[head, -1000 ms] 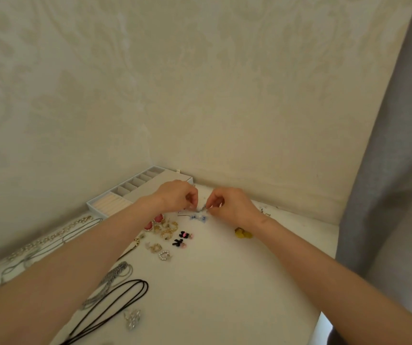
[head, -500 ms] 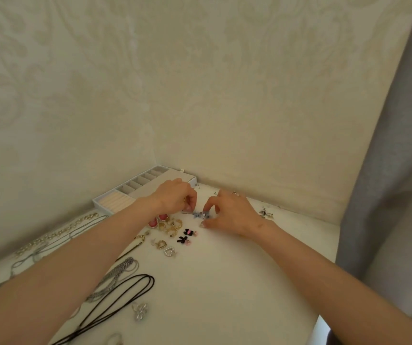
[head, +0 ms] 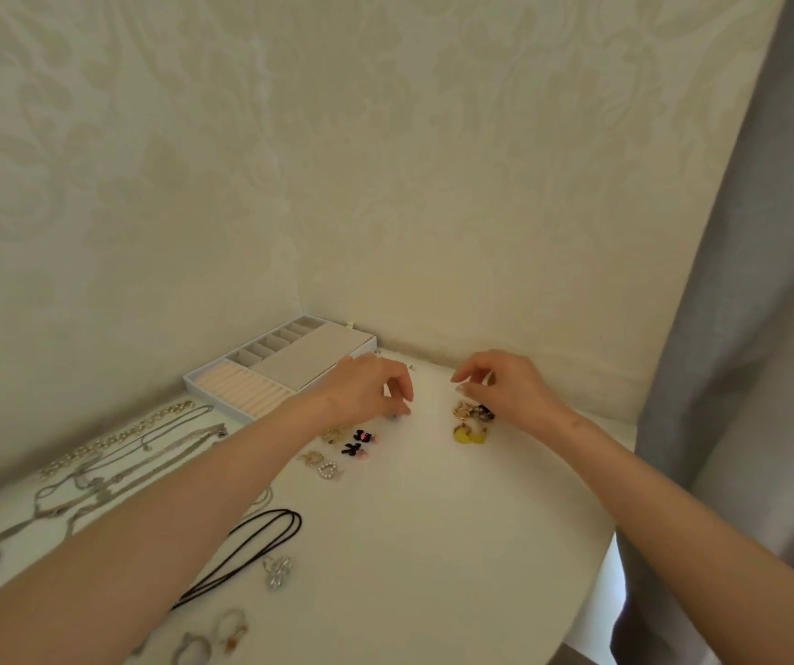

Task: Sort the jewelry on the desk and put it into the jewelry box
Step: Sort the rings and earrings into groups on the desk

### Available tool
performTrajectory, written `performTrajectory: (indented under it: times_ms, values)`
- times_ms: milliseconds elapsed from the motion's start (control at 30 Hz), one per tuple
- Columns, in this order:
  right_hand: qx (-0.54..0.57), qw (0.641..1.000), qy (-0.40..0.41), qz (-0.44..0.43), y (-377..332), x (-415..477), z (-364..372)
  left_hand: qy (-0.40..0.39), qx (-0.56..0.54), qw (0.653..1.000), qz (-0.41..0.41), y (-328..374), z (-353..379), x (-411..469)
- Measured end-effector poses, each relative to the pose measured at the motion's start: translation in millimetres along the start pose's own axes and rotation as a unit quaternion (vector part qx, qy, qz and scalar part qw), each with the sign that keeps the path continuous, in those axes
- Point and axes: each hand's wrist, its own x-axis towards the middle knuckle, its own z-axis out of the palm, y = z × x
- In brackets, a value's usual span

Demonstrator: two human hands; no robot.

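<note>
Two hands over the desk [head: 433, 544]: left hand [head: 366, 391] touches a tiny blue earring [head: 393, 416], grip unclear; right hand [head: 505, 386] is loose, holding nothing.

walls [head: 385, 160]: cream damask paper | grey curtain [head: 759, 280] rt | white desk [head: 433, 544]

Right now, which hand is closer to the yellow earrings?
The right. The right hand is just behind the yellow earrings; the left hand is farther away, off to their left near the black bows.
</note>
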Motion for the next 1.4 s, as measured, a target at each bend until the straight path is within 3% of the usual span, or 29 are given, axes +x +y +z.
performTrajectory:
  times_ms: [200,433,933,1133,1400]
  values:
    - [0.016,0.998,0.041,0.039,22.4,-8.3,-21.3,0.048,0.044,0.997,0.041,21.4,25.2,-2.1]
    - [0.029,0.998,-0.063,0.001,21.4,-23.2,-20.3,0.066,-0.036,0.994,0.077,44.0,42.2,-0.7]
    - [0.003,0.998,-0.059,0.018,21.0,-30.1,-13.7,0.069,0.055,0.994,0.072,38.6,32.0,-15.6]
    - [0.056,0.998,-0.036,-0.007,10.8,-20.0,-9.0,0.088,0.091,0.991,0.032,20.3,22.3,-34.5]
    - [-0.022,0.995,-0.088,-0.049,-23.2,-3.9,21.4,0.106,0.137,0.984,-0.052,9.6,14.1,-39.0]
